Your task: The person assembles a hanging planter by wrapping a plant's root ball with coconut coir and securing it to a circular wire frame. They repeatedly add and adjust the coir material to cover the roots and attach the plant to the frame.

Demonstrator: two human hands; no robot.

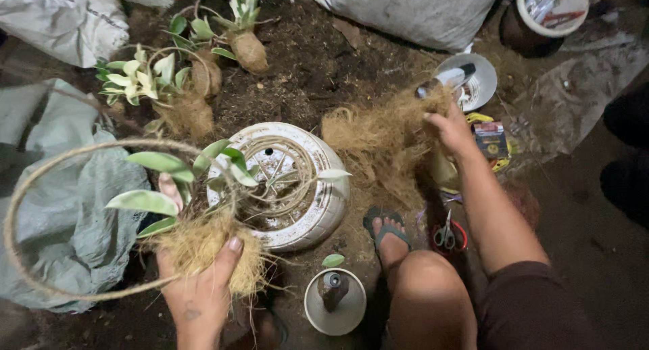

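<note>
Left hand (199, 289) grips fibre-wrapped root ball (206, 245) of leafy plant with twine hoop (40, 181). Right hand (451, 130) closed on loose coconut fibre pile (378, 144). Beyond left hand: two wrapped plants (193, 86) look finished. Held ball appears unbound; twine reel (287, 181) between hands.

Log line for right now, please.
left hand: holds fibre ball | right hand: in fibre pile | scissors: on ground
</note>
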